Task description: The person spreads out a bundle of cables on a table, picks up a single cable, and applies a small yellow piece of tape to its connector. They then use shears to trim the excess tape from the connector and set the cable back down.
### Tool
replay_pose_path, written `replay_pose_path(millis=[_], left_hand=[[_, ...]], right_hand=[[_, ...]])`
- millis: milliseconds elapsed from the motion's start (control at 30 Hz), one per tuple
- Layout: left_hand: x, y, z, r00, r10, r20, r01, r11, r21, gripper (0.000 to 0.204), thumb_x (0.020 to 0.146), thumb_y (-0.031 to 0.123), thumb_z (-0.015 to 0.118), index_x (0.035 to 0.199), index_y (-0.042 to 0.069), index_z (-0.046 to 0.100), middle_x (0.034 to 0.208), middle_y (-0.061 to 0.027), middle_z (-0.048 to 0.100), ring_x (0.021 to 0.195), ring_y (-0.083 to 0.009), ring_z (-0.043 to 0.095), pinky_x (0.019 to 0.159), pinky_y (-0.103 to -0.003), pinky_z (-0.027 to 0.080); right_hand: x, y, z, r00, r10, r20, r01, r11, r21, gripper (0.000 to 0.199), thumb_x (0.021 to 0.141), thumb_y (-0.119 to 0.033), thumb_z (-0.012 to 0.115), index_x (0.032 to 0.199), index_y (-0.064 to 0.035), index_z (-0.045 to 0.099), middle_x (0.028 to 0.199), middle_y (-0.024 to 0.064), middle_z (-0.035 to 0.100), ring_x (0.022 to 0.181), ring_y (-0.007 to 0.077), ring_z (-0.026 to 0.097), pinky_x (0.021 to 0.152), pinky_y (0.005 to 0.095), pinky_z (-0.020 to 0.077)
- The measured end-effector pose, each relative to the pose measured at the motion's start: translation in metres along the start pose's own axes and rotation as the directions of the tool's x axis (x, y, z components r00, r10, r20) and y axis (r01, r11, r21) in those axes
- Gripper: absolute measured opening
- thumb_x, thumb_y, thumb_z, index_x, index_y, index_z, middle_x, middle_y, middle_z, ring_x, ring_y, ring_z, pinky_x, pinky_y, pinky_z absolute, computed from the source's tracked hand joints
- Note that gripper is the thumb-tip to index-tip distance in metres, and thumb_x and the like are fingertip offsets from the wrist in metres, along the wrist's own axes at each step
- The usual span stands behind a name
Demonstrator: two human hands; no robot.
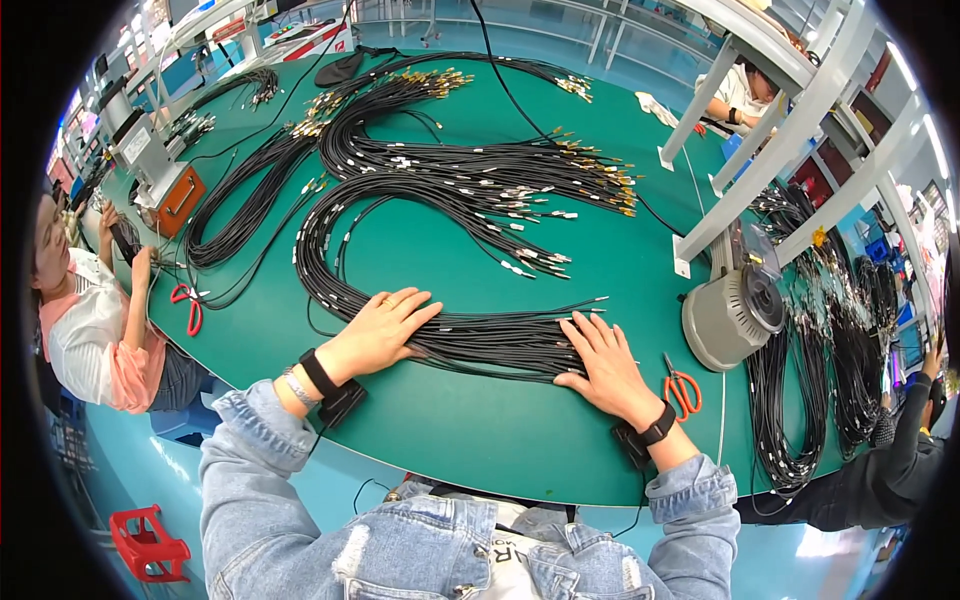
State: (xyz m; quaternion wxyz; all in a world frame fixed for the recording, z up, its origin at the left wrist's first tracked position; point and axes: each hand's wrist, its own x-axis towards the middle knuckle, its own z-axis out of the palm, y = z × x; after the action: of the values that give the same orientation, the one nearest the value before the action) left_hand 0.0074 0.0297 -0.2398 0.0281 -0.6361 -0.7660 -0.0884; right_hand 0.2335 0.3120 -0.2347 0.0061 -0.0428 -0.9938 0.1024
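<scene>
Plainly, with the left hand (378, 333) and right hand (605, 365) pressed flat, fingers spread apart, on the bundle of black cables (490, 345) lying across the green table (450, 430), uneven pressure could let strands slide and tangle.

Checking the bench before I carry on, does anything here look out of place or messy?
Nothing looks damaged or spilled. Both hands, left hand and right hand, lie flat on the black cable bundle. The orange-handled scissors lie open beside the right hand.
</scene>
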Motion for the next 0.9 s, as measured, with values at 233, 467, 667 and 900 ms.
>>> replay_pose_path(millis=[233, 467, 667, 900], left_hand=[[0.005, -0.004, 0.003, 1.0, 0.013, 0.026, -0.013, 1.0, 0.017, 0.071, 0.064, 0.016, 0.075, 0.128, 0.01, 0.043, 0.126, -0.007, 0.046, 0.113, -0.0282, 0.045, 0.093, -0.039, 0.039], [-0.023, -0.017, -0.019, 0.987, -0.102, 0.122, 0.103, 0.995, -0.006, 0.062, 0.068, 0.017, 0.074, 0.124, 0.012, 0.049, 0.124, -0.0057, 0.048, 0.11, -0.0282, 0.047, 0.091, -0.039, 0.04], [0.016, 0.042, -0.049, 0.999, -0.008, 0.035, 0.014, 0.982, -0.191, 0.053, 0.072, 0.016, 0.071, 0.121, 0.008, 0.052, 0.125, -0.0095, 0.048, 0.115, -0.032, 0.044, 0.095, -0.04, 0.038], [0.101, 0.108, -0.02, 0.983, 0.177, -0.052, -0.182, 0.888, -0.423, 0.048, 0.075, 0.018, 0.069, 0.12, 0.007, 0.052, 0.123, -0.0143, 0.048, 0.112, -0.0322, 0.047, 0.092, -0.039, 0.039]], right_hand=[[-0.013, 0.026, -0.016, 0.99, -0.006, -0.138, 0.051, 0.945, 0.323, 0.059, 0.084, -0.034, 0.061, 0.132, -0.0083, 0.041, 0.133, 0.014, 0.042, 0.124, 0.032, 0.038, 0.103, 0.048, 0.0301], [-0.065, 0.055, -0.07, 0.931, 0.309, -0.194, 0.106, 0.279, 0.954, 0.03, 0.091, -0.024, 0.052, 0.108, 0.0002, 0.056, 0.098, 0.0092, 0.059, 0.092, 0.0208, 0.056, 0.084, 0.0352, 0.0453], [-0.06, 0.065, -0.048, 0.868, 0.454, -0.202, 0.337, -0.237, 0.911, 0.024, 0.094, -0.021, 0.048, 0.095, 0.0013, 0.057, 0.086, 0.0085, 0.057, 0.08, 0.018, 0.054, 0.076, 0.0323, 0.046], [-0.048, 0.061, -0.024, 0.86, 0.485, -0.158, 0.234, -0.1, 0.967, 0.021, 0.092, -0.019, 0.053, 0.094, 0.0012, 0.058, 0.081, 0.0058, 0.057, 0.075, 0.0147, 0.054, 0.072, 0.0289, 0.046]])
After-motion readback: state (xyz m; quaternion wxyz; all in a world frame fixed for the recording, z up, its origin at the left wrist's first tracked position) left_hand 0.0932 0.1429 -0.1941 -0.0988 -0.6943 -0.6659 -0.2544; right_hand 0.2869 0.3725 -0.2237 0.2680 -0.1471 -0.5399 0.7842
